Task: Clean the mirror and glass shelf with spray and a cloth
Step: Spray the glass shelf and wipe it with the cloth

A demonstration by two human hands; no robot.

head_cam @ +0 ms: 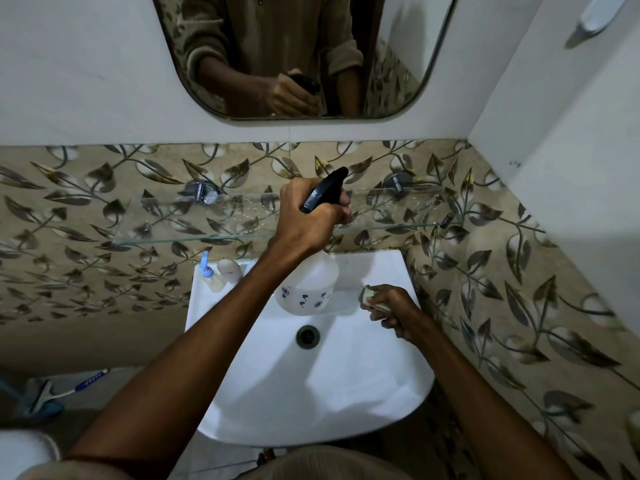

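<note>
Gripping the neck of a spray bottle (306, 285), the left hand (308, 216) has its fingers wrapped around the black trigger head (325, 190), whose nozzle points up and away toward the wall. The bottle's clear body, printed with small blue flowers, hangs below the wrist over the back of the white washbasin (311, 375). This hand sits right at the front edge of the glass shelf (207, 220), a clear pane fixed to the leaf-patterned tiles (86, 271) by two metal brackets, with droplets or streaks visible on its surface.

Lower and to the right, the right hand (394, 313) hovers over the basin's right rim, its fingers curled tightly round a bunched pale cloth (372, 301); only part of the cloth shows out of the fist.

Above the shelf hangs the mirror (304, 53), rounded at its lower corners, reflecting the person's torso, rolled sleeves and the hand with the sprayer.

On the basin's back left corner stand a small pump bottle with a blue top (209, 275) and a white rounded object (229, 270) just beside it. A blue-handled brush (69, 388) lies on the floor at lower left.
</note>
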